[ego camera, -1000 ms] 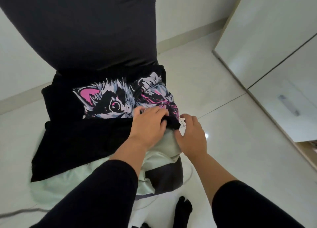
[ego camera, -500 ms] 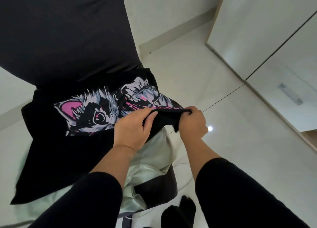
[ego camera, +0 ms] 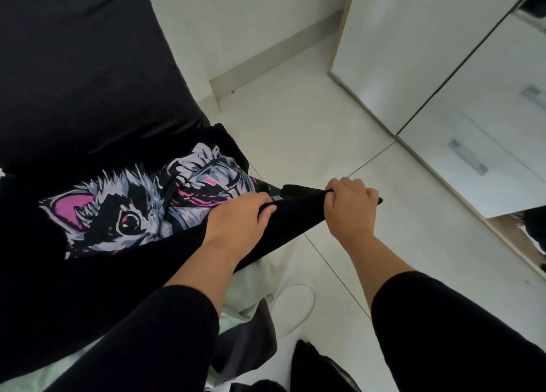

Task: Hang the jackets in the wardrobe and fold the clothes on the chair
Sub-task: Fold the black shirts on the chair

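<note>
My left hand [ego camera: 236,223] pinching the edge of the black cat-print shirt [ego camera: 118,214] lying on the chair [ego camera: 74,66], my right hand [ego camera: 350,207] gripping its corner in a closed fist, stretching it out beside the seat

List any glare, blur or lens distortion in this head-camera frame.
Head view: wide-angle bending curves the white wardrobe door edges; the glossy white floor tiles show soft sheen, no harsh glare; the black cat-print T-shirt and both hands look slightly soft.
</note>
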`<state>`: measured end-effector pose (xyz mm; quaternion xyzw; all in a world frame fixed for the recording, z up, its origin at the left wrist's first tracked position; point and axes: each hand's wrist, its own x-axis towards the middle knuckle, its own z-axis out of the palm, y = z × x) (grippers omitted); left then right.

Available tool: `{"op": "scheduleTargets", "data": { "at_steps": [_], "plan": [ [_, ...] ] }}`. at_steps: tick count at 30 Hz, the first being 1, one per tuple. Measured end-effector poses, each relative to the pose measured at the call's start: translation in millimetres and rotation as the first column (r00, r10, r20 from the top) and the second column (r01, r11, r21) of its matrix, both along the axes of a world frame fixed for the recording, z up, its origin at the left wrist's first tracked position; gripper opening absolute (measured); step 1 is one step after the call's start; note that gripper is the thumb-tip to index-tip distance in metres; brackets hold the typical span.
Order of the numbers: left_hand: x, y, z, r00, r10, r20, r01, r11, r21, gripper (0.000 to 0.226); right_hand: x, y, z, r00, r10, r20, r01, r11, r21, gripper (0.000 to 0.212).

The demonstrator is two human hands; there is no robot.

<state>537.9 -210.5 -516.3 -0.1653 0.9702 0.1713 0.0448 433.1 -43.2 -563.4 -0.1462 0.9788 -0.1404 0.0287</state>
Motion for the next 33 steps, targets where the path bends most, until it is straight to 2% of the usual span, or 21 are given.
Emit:
{"op": "scheduleTargets", "data": {
  "at_steps": [2,5,10,15,19,22,25,28,31,33],
  "plan": [
    [-3.8,3.2,-5.4,0.996,-0.004,-0.085,0.004,1.0,-0.01,0.023,-6.0,1.7,-0.7,0.998,-0.025,-0.052,0.027,0.999,0.043,0.028],
    [-8.6,3.1,-14.0,0.974,0.005,-0.226,-0.017,0.999,-0.051,0.018,-14.9,-9.5,-3.2,0.994,-0.056,-0.097,0.059,0.998,0.023,0.027],
    [-14.3,-8.8,-25.4,0.994,0.059,-0.095,-0.068,0.993,-0.093,0.021,-13.5,-31.6,-16.5,0.995,-0.091,-0.03,0.09,0.994,-0.058,0.033],
    [-7.1,-17.4,-31.0,0.994,0.106,0.036,-0.101,0.989,-0.111,0.025,16.1,-44.2,-27.4,0.985,0.11,0.136,-0.109,0.994,-0.011,0.035],
    [-2.0,-28.0,-23.7,0.99,0.133,0.042,-0.132,0.991,-0.029,0.032,43.2,-57.7,-30.9,0.937,0.235,0.26,-0.225,0.972,-0.066,0.031],
    [6.3,-38.9,-14.2,0.991,0.134,0.001,-0.134,0.991,-0.001,0.029,57.6,-73.0,-25.6,0.916,0.266,0.3,-0.215,0.957,-0.193,0.028],
    [25.5,-52.7,-8.7,0.99,0.144,-0.016,-0.144,0.987,-0.075,0.022,64.3,-89.1,-16.9,0.926,0.258,0.277,-0.169,0.936,-0.308,0.036],
    [56.6,-69.4,-4.3,0.991,0.128,0.044,-0.119,0.977,-0.175,0.018,69.4,-104.0,-8.3,0.921,0.322,0.218,-0.23,0.903,-0.361,0.04],
    [85.5,-88.0,-4.7,0.991,0.122,0.058,-0.105,0.966,-0.234,0.017,72.9,-113.7,-2.0,0.896,0.356,0.264,-0.261,0.905,-0.336,0.031],
    [95.6,-93.0,-4.7,0.989,0.145,-0.029,-0.148,0.958,-0.245,0.018,74.9,-117.4,1.6,0.926,0.331,0.18,-0.283,0.927,-0.247,0.019]
  ]
}}
